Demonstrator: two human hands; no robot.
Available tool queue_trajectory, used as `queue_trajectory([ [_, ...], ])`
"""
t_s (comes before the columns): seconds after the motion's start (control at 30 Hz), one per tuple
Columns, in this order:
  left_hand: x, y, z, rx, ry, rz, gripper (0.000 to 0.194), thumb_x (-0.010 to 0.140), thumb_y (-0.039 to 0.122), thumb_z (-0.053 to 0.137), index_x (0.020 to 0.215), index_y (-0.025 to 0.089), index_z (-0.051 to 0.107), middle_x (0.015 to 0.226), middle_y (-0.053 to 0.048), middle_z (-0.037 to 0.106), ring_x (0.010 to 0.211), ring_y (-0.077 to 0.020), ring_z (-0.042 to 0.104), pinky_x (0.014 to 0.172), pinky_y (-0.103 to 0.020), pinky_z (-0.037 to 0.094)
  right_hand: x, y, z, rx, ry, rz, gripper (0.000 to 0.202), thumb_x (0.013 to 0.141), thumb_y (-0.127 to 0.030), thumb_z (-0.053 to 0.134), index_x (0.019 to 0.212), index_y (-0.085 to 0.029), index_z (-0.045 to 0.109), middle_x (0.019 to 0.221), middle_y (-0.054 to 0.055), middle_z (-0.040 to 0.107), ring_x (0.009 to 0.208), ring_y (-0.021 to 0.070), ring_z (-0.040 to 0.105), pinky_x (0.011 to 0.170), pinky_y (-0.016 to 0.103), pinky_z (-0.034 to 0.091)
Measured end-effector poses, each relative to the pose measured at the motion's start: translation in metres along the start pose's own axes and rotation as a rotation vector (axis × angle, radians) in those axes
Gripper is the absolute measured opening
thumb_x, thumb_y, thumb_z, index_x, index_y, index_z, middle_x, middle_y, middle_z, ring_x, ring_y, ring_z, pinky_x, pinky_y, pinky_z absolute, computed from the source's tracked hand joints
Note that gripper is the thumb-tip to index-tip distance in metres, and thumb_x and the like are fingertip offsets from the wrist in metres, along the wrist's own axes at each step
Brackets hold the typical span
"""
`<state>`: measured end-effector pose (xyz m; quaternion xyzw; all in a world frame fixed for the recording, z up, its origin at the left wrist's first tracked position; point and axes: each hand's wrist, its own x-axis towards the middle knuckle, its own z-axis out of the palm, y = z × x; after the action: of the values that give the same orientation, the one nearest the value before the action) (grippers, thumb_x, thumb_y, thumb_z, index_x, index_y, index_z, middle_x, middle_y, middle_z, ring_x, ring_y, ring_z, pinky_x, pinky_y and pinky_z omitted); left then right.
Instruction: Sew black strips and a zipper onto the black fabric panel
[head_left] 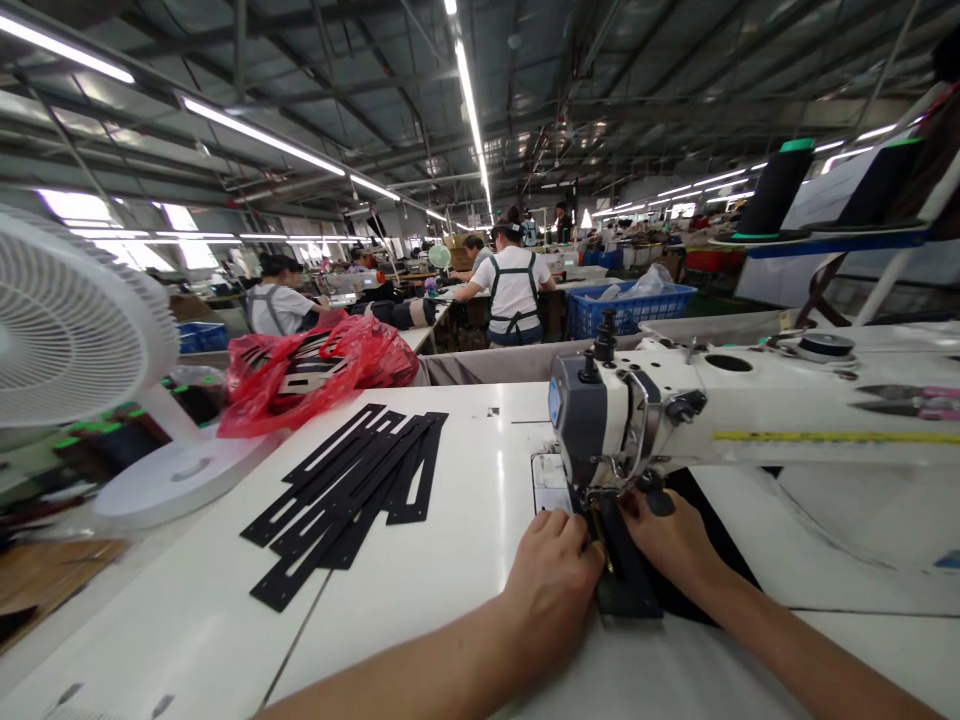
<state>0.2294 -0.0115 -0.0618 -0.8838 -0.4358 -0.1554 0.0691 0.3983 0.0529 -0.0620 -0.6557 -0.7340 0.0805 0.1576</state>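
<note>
A black slotted piece point(630, 595) lies on the sewing machine bed, its far end beneath the needle area of the sewing machine head point(600, 420). A gold-coloured line, perhaps a zipper, shows along its slot. My left hand point(555, 570) is closed at the piece's left edge, fingers curled and thumb near the slot. On the other side my right hand point(667, 530) has its fingers bent together at the piece's right edge, close to the needle; the fingertips are partly hidden. Under my right hand spreads a larger black fabric panel point(724, 550).
Several black slotted strips point(352, 490) lie overlapped on the white table point(420, 610). Behind them sits a red plastic bag point(322, 365) of pieces. A white fan point(82, 330) stands left. Scissors-like snips point(907, 402) rest on the machine arm. A co-worker point(510, 285) sits ahead.
</note>
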Motion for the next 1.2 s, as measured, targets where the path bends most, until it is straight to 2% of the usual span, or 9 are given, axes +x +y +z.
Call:
queue_trajectory([
  [0.17, -0.001, 0.001, 0.000, 0.005, 0.029, -0.001, 0.009, 0.084, 0.017, 0.052, 0.091, 0.017, 0.058, 0.089, -0.005, 0.053, 0.081, -0.0215, 0.047, 0.074, -0.035, 0.042, -0.004, -0.003, 0.003, -0.036, 0.050, 0.004, 0.029, 0.085, -0.033, 0.045, 0.074, -0.017, 0.065, 0.073, 0.010, 0.067, 0.073, 0.0218, 0.064, 0.057, 0.026, 0.037],
  [0.3, -0.002, 0.001, -0.003, -0.033, 0.035, -0.023, 0.014, 0.082, 0.017, 0.055, 0.096, 0.018, 0.059, 0.094, -0.005, 0.053, 0.086, -0.0218, 0.047, 0.077, -0.036, 0.041, -0.002, 0.004, 0.003, -0.005, 0.019, -0.045, 0.027, 0.084, -0.031, 0.045, 0.074, -0.018, 0.066, 0.072, 0.007, 0.068, 0.072, 0.0204, 0.064, 0.057, 0.025, 0.039],
  [0.4, -0.004, 0.001, -0.005, -0.065, 0.047, -0.033, 0.019, 0.082, 0.017, 0.055, 0.101, 0.019, 0.059, 0.101, -0.006, 0.052, 0.093, -0.0222, 0.047, 0.083, -0.036, 0.041, 0.000, 0.010, 0.002, 0.042, 0.009, -0.129, 0.026, 0.083, -0.029, 0.044, 0.082, -0.019, 0.068, 0.080, 0.006, 0.069, 0.078, 0.0214, 0.064, 0.063, 0.026, 0.043],
  [0.53, -0.004, 0.002, -0.009, -0.059, 0.032, -0.019, 0.027, 0.088, 0.020, 0.049, 0.114, 0.019, 0.055, 0.101, -0.007, 0.052, 0.094, -0.0225, 0.047, 0.083, -0.037, 0.041, 0.001, 0.015, -0.002, 0.125, -0.010, -0.284, 0.025, 0.081, -0.022, 0.043, 0.081, -0.019, 0.068, 0.084, 0.005, 0.069, 0.083, 0.0196, 0.064, 0.075, 0.027, 0.047],
  [0.73, -0.001, 0.001, -0.012, -0.048, -0.044, -0.027, 0.026, 0.085, 0.023, 0.052, 0.111, 0.022, 0.056, 0.098, -0.006, 0.051, 0.091, -0.0226, 0.045, 0.078, -0.036, 0.042, 0.000, 0.021, -0.006, 0.164, -0.010, -0.467, 0.025, 0.079, -0.021, 0.044, 0.087, -0.021, 0.067, 0.094, 0.005, 0.067, 0.092, 0.0198, 0.062, 0.084, 0.031, 0.047],
  [0.87, -0.001, 0.001, -0.012, -0.057, -0.040, -0.018, 0.026, 0.085, 0.023, 0.052, 0.111, 0.020, 0.056, 0.099, -0.007, 0.051, 0.091, -0.0233, 0.045, 0.078, -0.036, 0.043, 0.003, 0.024, -0.002, 0.099, 0.004, -0.495, 0.026, 0.079, -0.019, 0.042, 0.086, -0.020, 0.067, 0.090, 0.007, 0.067, 0.090, 0.0227, 0.062, 0.082, 0.034, 0.048],
  [1.0, -0.001, 0.001, -0.012, -0.059, -0.030, 0.002, 0.024, 0.085, 0.020, 0.050, 0.108, 0.018, 0.057, 0.098, -0.007, 0.051, 0.089, -0.0237, 0.045, 0.076, -0.036, 0.043, 0.006, 0.025, 0.001, 0.014, 0.002, -0.515, 0.026, 0.078, -0.014, 0.043, 0.087, -0.020, 0.066, 0.087, 0.007, 0.068, 0.091, 0.0221, 0.063, 0.083, 0.032, 0.047],
  [1.2, 0.001, 0.000, -0.010, -0.053, -0.009, 0.020, 0.020, 0.086, 0.021, 0.050, 0.104, 0.016, 0.058, 0.097, -0.008, 0.050, 0.089, -0.0239, 0.045, 0.072, -0.035, 0.044, 0.005, 0.018, 0.000, -0.117, 0.074, -0.472, 0.023, 0.074, -0.008, 0.047, 0.081, -0.017, 0.066, 0.079, 0.009, 0.067, 0.080, 0.0230, 0.064, 0.078, 0.032, 0.047],
])
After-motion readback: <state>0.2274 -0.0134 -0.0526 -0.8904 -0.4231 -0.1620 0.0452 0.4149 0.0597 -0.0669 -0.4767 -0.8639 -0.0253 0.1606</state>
